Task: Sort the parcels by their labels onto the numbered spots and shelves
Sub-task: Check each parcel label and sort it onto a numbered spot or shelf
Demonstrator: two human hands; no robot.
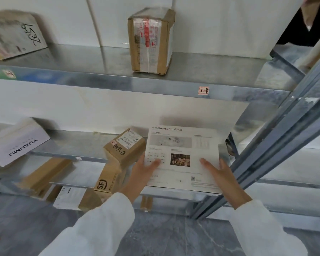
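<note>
A flat white box (183, 145) printed with product text and a small photo lies on the middle metal shelf (78, 145) at its right end. My left hand (142, 172) holds its left near edge, thumb on top. My right hand (222, 174) rests on its right near corner with straight fingers. Just left of the white box stands a small brown parcel (125, 148) with a shipping label and handwriting. On the upper shelf (103, 80) a taped brown parcel (150, 41) stands upright, and a pink tag reading 1-4 (203, 90) is stuck on that shelf's front edge.
A white YUANMU box (15, 143) sits left on the middle shelf. A handwritten parcel (15, 34) lies upper left. Brown boxes, one an SF box (109, 180), fill the lower shelf. The grey upright (284, 141) runs diagonally on the right. A person in black (308, 24) stands upper right.
</note>
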